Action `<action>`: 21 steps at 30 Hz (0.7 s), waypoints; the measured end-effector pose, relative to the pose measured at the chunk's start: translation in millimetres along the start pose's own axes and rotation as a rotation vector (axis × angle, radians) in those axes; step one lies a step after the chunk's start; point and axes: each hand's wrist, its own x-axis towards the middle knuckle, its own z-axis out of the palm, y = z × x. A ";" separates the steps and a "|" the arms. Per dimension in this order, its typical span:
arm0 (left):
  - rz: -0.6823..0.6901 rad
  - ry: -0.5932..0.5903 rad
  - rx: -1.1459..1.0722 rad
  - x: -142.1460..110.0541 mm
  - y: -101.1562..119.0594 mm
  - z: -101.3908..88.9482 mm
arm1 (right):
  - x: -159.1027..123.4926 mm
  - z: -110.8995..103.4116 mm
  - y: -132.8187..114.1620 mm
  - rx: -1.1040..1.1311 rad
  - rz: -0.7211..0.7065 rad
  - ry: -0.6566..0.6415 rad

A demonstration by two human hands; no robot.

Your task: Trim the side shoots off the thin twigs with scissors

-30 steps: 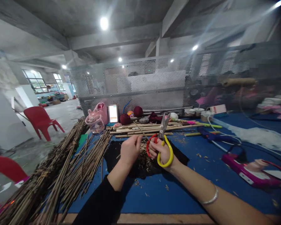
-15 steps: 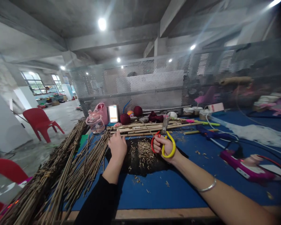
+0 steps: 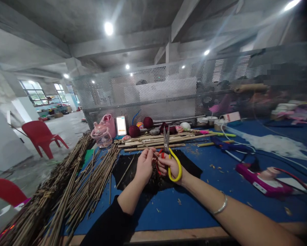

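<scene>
My right hand is closed round scissors with one yellow and one red handle. Their slightly parted blades point upward, away from me. Against its fingertips my left hand is closed in a pinch on a thin brown stick, whose end sticks out up and to the left; the rest is hidden among the fingers. Both hands are above a black cloth, where small cut pieces are mostly covered by the hands. Another thin stick lies on the cloth's left part.
Long brown stalks lie along the left of the blue table. Pale rods, dark red yarn balls and a pink jug stand behind. To the right are a purple power strip, cables and a plastic bag.
My left hand has moved right from beside the stalks to meet my right hand and pinch the stick. My right hand has shifted slightly left, and the scissor blades now point upward.
</scene>
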 end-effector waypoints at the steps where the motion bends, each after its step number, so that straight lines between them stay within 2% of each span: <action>1: -0.021 0.008 -0.033 1.8 3.6 1.1 | 0.4 -0.5 1.3 -0.029 0.007 0.016; 3: -0.045 0.026 -0.059 8.0 12.1 2.3 | 1.8 -5.6 1.3 -0.131 0.005 0.097; 5: -0.045 0.023 -0.031 15.3 19.4 3.1 | 3.8 -16.7 -4.4 -0.318 -0.033 0.236; 7: -0.072 -0.026 0.020 19.8 22.3 4.2 | 6.1 -31.4 -16.5 -0.618 -0.093 0.412; 10: -0.132 -0.067 0.048 15.3 17.0 5.9 | 10.6 -49.4 -41.1 -1.141 -0.182 0.470; 12: -0.171 -0.053 0.035 6.5 10.7 6.1 | 14.4 -53.2 -53.9 -1.382 -0.217 0.430; 15: -0.194 -0.027 0.039 -6.5 4.8 4.7 | 18.4 -48.5 -58.3 -1.535 -0.247 0.319; 19: -0.207 -0.030 0.071 -14.3 4.3 1.4 | 12.5 -39.6 -44.0 -1.479 -0.154 0.236; 21: -0.213 -0.055 0.123 -16.5 4.6 0.9 | 5.0 -37.0 -37.7 -1.430 -0.142 0.115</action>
